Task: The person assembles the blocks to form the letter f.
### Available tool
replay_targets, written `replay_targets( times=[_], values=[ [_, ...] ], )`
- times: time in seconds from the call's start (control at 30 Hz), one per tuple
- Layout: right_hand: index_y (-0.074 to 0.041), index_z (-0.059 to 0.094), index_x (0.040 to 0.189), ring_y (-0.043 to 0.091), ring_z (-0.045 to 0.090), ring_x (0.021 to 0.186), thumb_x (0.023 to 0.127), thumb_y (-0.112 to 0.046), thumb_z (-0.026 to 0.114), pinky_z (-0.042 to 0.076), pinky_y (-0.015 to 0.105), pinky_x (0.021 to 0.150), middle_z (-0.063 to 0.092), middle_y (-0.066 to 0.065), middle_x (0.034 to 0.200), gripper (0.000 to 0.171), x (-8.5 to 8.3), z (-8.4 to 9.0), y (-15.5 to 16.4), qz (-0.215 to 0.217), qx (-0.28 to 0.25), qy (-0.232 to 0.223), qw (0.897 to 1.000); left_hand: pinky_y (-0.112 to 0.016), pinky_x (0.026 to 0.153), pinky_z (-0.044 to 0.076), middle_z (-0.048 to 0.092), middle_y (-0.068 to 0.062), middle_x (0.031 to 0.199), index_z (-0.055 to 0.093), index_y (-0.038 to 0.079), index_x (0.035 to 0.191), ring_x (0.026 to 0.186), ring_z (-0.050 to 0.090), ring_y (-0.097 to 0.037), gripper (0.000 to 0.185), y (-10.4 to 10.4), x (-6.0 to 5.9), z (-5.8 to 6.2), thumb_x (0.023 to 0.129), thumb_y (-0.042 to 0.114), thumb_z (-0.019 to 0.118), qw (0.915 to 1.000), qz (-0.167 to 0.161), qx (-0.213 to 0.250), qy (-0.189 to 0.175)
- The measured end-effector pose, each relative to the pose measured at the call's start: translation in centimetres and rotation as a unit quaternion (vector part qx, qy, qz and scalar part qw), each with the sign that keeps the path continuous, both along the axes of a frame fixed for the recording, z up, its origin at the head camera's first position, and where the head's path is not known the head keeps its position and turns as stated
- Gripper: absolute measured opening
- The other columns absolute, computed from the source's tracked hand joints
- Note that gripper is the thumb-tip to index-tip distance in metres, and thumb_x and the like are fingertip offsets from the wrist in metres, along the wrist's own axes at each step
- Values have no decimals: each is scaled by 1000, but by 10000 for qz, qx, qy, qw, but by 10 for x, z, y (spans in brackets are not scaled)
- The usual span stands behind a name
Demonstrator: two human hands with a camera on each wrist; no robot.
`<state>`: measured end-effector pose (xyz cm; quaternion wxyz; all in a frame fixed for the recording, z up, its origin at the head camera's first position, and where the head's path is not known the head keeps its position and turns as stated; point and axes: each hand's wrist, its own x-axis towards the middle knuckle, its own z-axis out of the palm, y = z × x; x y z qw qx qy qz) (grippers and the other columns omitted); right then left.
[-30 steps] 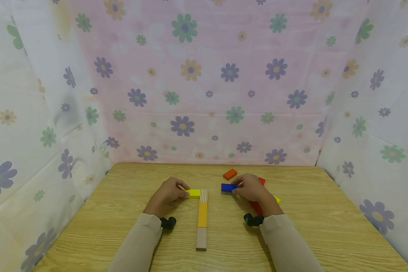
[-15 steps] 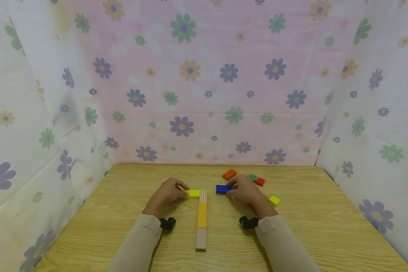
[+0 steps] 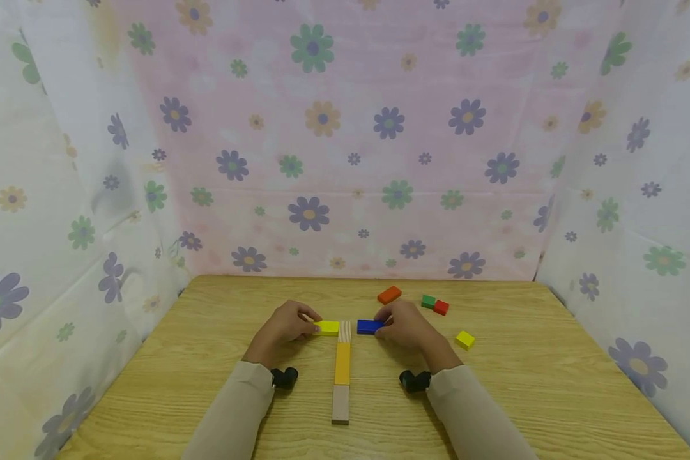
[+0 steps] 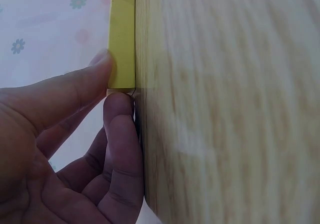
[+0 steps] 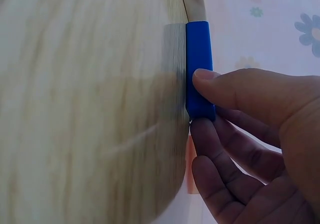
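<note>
Pinching: left hand [image 3: 284,324] holds yellow block [image 3: 326,328], right hand [image 3: 405,322] blue block [image 3: 369,326]; fingertips partly hidden.

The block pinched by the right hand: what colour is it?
Blue. The block shows best in the right wrist view.

Left hand [image 3: 284,326] pinches a yellow block [image 3: 327,328], right hand [image 3: 405,324] a blue block [image 3: 370,327], either side of an upright striped wooden block [image 3: 344,331].
</note>
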<state>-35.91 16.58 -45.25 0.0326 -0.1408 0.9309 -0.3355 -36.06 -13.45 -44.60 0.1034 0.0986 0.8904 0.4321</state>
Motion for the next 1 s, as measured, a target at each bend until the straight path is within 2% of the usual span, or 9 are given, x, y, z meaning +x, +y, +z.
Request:
replay_targets(
  times=[0.27,0.53,0.77,1.0],
  values=[
    [-14,80,107,14,66,88,85,-15,86,59,35,84,73,-1,97,23,1,0,-4,47,69,91,9999,-34,75,61,76,-4,98,80,12,113,79,70,-17,20,0,-1,-1,92,13,79,10000,35,4,-18],
    [-15,80,108,14,67,89,86,-16,86,59,36,83,73,-1,98,23,1,0,-8,-12,42,-18,10000,-33,74,60,75,-4,98,80,13,112,79,69,-17,20,0,-2,-1,92,14,79,10000,67,-42,-50],
    [-14,79,108,15,68,91,87,-15,85,60,36,84,74,-1,100,22,1,1,-10,3,20,-89,10000,-31,67,57,72,-6,96,79,11,113,75,67,-19,20,1,-2,0,93,13,78,9998,145,-39,-93],
    [-13,79,109,15,68,90,86,-15,85,60,36,83,74,0,100,24,1,0,-11,13,29,-61,10000,-32,69,58,74,-6,97,80,11,113,77,70,-18,21,1,-3,-1,92,13,79,9997,176,-20,-152]
  ],
)
